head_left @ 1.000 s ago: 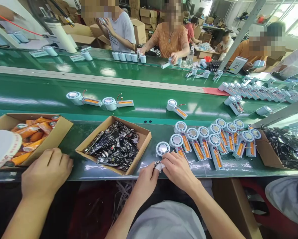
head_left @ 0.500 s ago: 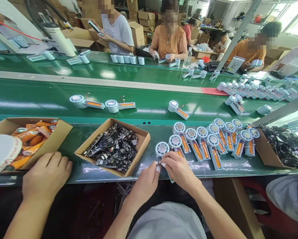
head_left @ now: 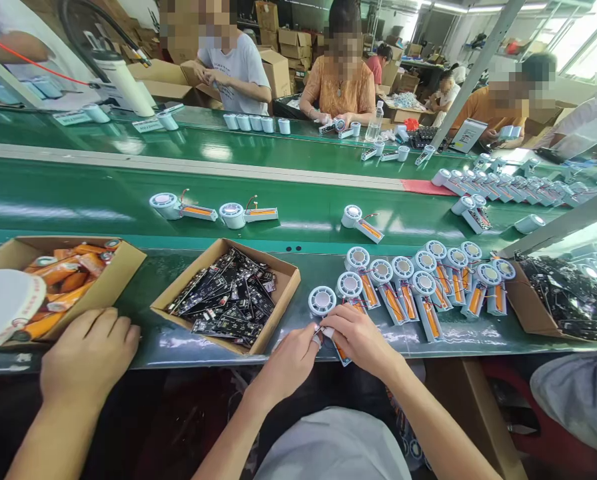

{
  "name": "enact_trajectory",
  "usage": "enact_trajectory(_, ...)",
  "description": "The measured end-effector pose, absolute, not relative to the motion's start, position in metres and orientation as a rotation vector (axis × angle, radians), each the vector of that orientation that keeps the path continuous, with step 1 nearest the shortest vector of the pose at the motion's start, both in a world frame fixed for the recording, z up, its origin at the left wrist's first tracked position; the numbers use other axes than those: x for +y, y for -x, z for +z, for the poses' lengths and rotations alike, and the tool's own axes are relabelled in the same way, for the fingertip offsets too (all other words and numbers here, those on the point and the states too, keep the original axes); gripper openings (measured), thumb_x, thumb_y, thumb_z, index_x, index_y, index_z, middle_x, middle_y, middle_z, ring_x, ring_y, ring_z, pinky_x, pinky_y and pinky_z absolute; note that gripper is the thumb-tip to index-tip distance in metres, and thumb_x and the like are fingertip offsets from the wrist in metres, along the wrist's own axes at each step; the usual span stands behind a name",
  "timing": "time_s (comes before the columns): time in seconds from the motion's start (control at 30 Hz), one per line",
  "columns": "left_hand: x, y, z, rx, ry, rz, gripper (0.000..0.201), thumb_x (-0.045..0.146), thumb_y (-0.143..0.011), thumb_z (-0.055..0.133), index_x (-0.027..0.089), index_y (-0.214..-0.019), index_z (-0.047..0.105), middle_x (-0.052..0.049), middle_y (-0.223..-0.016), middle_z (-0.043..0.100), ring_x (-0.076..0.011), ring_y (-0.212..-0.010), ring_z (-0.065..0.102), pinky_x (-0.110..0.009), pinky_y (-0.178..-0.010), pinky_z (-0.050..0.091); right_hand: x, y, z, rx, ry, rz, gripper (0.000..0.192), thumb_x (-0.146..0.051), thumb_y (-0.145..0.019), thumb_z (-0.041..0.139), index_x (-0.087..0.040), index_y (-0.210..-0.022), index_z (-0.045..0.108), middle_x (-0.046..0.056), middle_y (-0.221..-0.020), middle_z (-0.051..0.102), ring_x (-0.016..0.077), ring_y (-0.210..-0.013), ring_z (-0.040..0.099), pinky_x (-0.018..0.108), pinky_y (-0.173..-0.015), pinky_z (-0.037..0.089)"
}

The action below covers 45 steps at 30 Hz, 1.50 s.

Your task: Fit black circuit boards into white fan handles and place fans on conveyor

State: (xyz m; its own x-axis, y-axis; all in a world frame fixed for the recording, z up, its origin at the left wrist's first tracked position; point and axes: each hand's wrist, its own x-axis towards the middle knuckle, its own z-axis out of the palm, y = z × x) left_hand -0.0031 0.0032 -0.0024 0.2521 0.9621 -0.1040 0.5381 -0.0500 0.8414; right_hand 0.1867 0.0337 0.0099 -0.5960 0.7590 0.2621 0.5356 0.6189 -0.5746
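Note:
My left hand (head_left: 288, 363) and my right hand (head_left: 358, 337) meet at the front edge of the green table (head_left: 178, 340). Between their fingertips they pinch the handle of a small white fan unit (head_left: 322, 301). Its round head lies on the table just beyond my fingers. An orange battery shows in the handle below my right hand. My fingers hide the exact spot they work on. Right behind it lies a cluster of several like fan units (head_left: 418, 280) with orange batteries.
A carton of black circuit boards (head_left: 228, 297) stands left of my hands and a carton of orange batteries (head_left: 63, 273) further left. Another person's hand (head_left: 88, 357) rests at the table edge by it. Fan units ride the green conveyor belt (head_left: 103, 193); people work across it.
My hands have drawn the fan unit's handle slightly toward the table edge. The units on the belt have drifted right. The other person's hand stayed in place.

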Motion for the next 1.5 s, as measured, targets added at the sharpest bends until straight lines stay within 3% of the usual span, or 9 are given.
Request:
enact_trajectory(0.2,-0.010,0.005,-0.009,1.539,-1.527,0.824,0.030,0.025,-0.088,0.044,0.022,-0.114,0.058,-0.009,-0.102,0.072,-0.0251,-0.095,0.068,-0.038,-0.084,0.053,0.019,-0.190,0.015,-1.806,1.356,0.559,0.037,-0.011,-0.089,0.052,-0.023,-0.123,0.061,0.010,-0.114,0.065,0.0162,-0.075,0.063,0.030,-0.072,0.057)
enact_trajectory(0.4,-0.018,0.000,-0.008,1.524,-1.330,0.931,0.031,0.034,-0.091,0.045,0.021,-0.117,0.054,-0.005,-0.087,0.070,-0.0186,-0.064,0.064,-0.032,-0.064,0.053,0.028,-0.176,0.011,-1.940,1.120,0.687,0.025,-0.014,-0.096,0.049,-0.023,-0.100,0.072,0.008,-0.101,0.074,0.0210,-0.098,0.068,0.034,-0.088,0.055)
enact_trajectory(0.57,-0.024,-0.002,-0.004,1.509,-1.316,0.952,0.025,0.031,-0.092,0.042,0.021,-0.107,0.059,0.002,-0.067,0.060,-0.0150,-0.050,0.055,-0.026,-0.052,0.047,0.023,-0.163,0.012,-1.888,1.117,0.914,0.018,-0.014,-0.091,0.054,-0.021,-0.094,0.070,0.003,-0.083,0.069,0.0149,-0.071,0.063,0.024,-0.062,0.051)
enact_trajectory(0.67,-0.024,-0.001,-0.002,1.527,-1.316,0.936,0.025,0.032,-0.092,0.041,0.021,-0.099,0.063,0.004,-0.060,0.052,-0.0143,-0.046,0.050,-0.025,-0.049,0.042,0.018,-0.160,0.008,-1.887,1.151,0.890,0.018,-0.013,-0.090,0.054,-0.021,-0.094,0.069,0.002,-0.080,0.065,0.0134,-0.064,0.058,0.023,-0.058,0.048)
enact_trajectory(1.0,-0.014,-0.002,0.007,1.519,-1.388,0.996,0.023,0.038,-0.088,0.052,0.022,-0.093,0.068,-0.001,-0.070,0.062,-0.0201,-0.066,0.059,-0.026,-0.057,0.045,0.014,-0.161,-0.004,-2.080,1.056,0.615,0.029,-0.011,-0.097,0.044,-0.022,-0.111,0.068,0.009,-0.097,0.063,0.0198,-0.088,0.063,0.031,-0.076,0.056)
enact_trajectory(1.13,-0.011,-0.003,0.003,1.508,-1.339,0.979,0.027,0.041,-0.090,0.050,0.021,-0.090,0.067,0.002,-0.059,0.053,-0.0181,-0.058,0.054,-0.024,-0.050,0.039,0.012,-0.162,-0.004,-2.208,1.050,0.516,0.036,-0.007,-0.097,0.040,-0.020,-0.119,0.065,0.011,-0.103,0.065,0.0216,-0.092,0.063,0.034,-0.079,0.057)
enact_trajectory(1.3,-0.011,-0.003,0.001,1.430,-1.183,0.940,0.030,0.046,-0.091,0.048,0.020,-0.090,0.062,0.005,-0.057,0.048,-0.0128,-0.047,0.045,-0.022,-0.042,0.034,0.016,-0.162,-0.006,-2.127,1.052,0.530,0.029,-0.009,-0.096,0.045,-0.020,-0.107,0.069,0.009,-0.098,0.065,0.0203,-0.088,0.064,0.032,-0.077,0.056)
enact_trajectory(1.4,-0.013,-0.004,0.001,1.433,-1.085,0.985,0.027,0.043,-0.088,0.051,0.020,-0.101,0.056,0.003,-0.067,0.057,-0.0107,-0.045,0.046,-0.021,-0.040,0.036,0.019,-0.163,-0.005,-2.090,1.111,0.487,0.028,-0.011,-0.097,0.045,-0.021,-0.104,0.070,0.008,-0.094,0.064,0.0191,-0.085,0.063,0.030,-0.074,0.054)
enact_trajectory(1.5,-0.014,-0.005,0.002,1.457,-1.035,1.030,0.039,0.038,-0.084,0.054,0.019,-0.117,0.051,-0.003,-0.087,0.068,-0.0109,-0.048,0.053,-0.022,-0.040,0.043,0.019,-0.165,0.001,-2.182,1.143,0.382,0.028,-0.011,-0.098,0.044,-0.021,-0.106,0.069,0.008,-0.095,0.064,0.0186,-0.084,0.062,0.029,-0.073,0.053)
